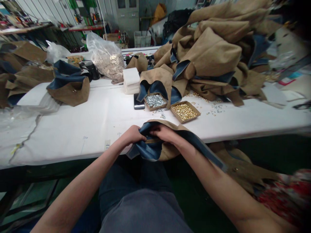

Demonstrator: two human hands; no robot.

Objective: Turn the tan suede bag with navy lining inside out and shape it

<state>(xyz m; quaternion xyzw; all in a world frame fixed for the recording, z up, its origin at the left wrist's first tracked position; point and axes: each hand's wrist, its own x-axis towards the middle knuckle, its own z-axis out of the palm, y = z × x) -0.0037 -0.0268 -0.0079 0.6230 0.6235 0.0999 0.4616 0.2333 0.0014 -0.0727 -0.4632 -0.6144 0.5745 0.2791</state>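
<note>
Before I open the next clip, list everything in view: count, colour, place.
table: one, white, midframe
held piece: one, brown and blue, at table edge
trays: two, brown, beyond held piece
small parts: many, gold and silver, in trays and on table
phone: one, dark, left of trays
stack: one, white, behind phone
filled bag: one, clear, left of stack
loose pieces: many, brown and blue, heaped right and left
cabinet: one, grey, background
cloth: one, red-patterned, lower right
shirt: one, grey, bottom
left hand: one, bare, gripping held piece
right hand: one, bare, inside held piece
</note>
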